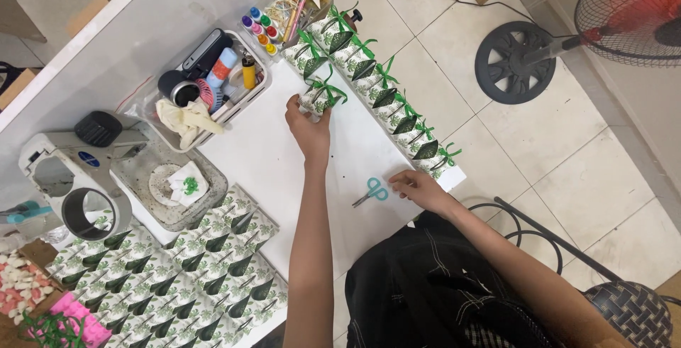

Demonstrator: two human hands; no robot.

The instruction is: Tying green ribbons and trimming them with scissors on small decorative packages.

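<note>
My left hand (306,125) is stretched out over the white table (284,163) and grips a small white box with a green leaf print and a green ribbon bow (319,95). The box sits just beside a long row of finished boxes with bows (386,96) along the table's far edge. My right hand (417,186) rests on the table near the front edge, fingers curled, touching the handles of small teal scissors (372,190) that lie flat on the table.
A white tray (213,78) holds tools, a lighter and cloth. Small paint bottles (259,30) and a clear box stand behind it. A tape dispenser (78,178) and stacks of flat leaf-print boxes (184,270) fill the left. A fan base (514,61) stands on the tiled floor.
</note>
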